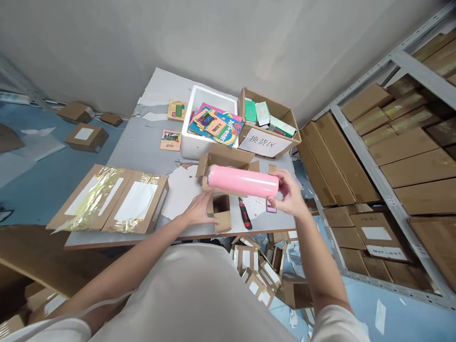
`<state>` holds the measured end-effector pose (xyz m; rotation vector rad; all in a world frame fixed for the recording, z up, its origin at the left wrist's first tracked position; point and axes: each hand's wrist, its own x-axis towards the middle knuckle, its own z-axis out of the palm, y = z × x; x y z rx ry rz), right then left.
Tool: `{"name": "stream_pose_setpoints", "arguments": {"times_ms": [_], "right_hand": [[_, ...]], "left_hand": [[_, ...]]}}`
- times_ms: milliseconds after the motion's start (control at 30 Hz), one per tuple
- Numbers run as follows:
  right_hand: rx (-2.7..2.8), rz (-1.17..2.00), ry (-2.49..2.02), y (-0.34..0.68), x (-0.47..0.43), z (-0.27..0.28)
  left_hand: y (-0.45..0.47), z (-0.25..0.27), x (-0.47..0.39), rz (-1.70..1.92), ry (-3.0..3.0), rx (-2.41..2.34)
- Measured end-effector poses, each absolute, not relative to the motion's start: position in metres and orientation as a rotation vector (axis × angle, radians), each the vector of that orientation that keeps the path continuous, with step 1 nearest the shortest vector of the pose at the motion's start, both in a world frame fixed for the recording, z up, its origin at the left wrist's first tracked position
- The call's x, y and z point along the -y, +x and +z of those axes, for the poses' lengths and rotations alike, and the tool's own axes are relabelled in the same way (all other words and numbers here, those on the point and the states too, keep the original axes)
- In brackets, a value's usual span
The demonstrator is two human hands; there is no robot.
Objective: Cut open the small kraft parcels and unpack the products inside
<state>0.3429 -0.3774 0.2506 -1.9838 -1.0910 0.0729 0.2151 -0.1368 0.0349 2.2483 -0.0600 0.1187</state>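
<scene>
My right hand [290, 194] grips one end of a smooth pink cylinder [244, 180], which looks like a bottle and has a silvery far end. It lies sideways in the air in front of an open cardboard box [226, 154]. Lower down, my left hand [199, 209] is at the left side of a small open cardboard box [223, 222], its thumb across the front and its fingers near the top edge. Beside that box, a red and black utility knife [245, 214] rests on the table. A phone [271, 205] lies partly under my right hand.
Two taped cartons [130, 204] stand at the table's left. Behind are a white foam box [192, 149] holding colourful books [217, 124] and a labelled cardboard box [263, 142] with green packs. Shelves of cartons [420, 161] rise at right; discarded boxes [263, 275] litter the floor.
</scene>
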Motion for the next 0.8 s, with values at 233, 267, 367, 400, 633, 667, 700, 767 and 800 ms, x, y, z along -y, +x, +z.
{"name": "stream_pose_setpoints", "arguments": {"times_ms": [233, 267, 367, 400, 633, 667, 700, 767, 800], "right_hand": [[0.444, 0.334, -1.547, 0.279, 0.323, 0.120], [0.464, 0.385, -1.576, 0.271, 0.316, 0.113], [0.528, 0.467, -1.638, 0.267, 0.309, 0.112], [0.529, 0.462, -1.638, 0.273, 0.310, 0.117], [0.641, 0.462, -1.506, 0.336, 0.303, 0.189], [0.651, 0.485, -1.466, 0.341, 0.298, 0.197], [0.641, 0.496, -1.434, 0.343, 0.292, 0.203], [0.569, 0.472, -1.391, 0.345, 0.281, 0.207], [0.525, 0.445, -1.376, 0.345, 0.277, 0.206]], "left_hand": [[0.214, 0.110, 0.156, 0.426, 1.811, 0.110], [0.215, 0.118, 0.162, 0.416, 1.703, 0.094], [0.213, 0.128, 0.172, 0.393, 1.481, -0.080], [0.211, 0.128, 0.172, 0.396, 1.457, -0.133], [0.200, 0.122, 0.163, 0.329, 1.474, -0.148], [0.199, 0.121, 0.164, 0.300, 1.447, -0.130], [0.197, 0.120, 0.164, 0.270, 1.407, -0.114], [0.194, 0.116, 0.166, 0.262, 1.315, -0.131], [0.193, 0.114, 0.167, 0.295, 1.279, -0.177]]}}
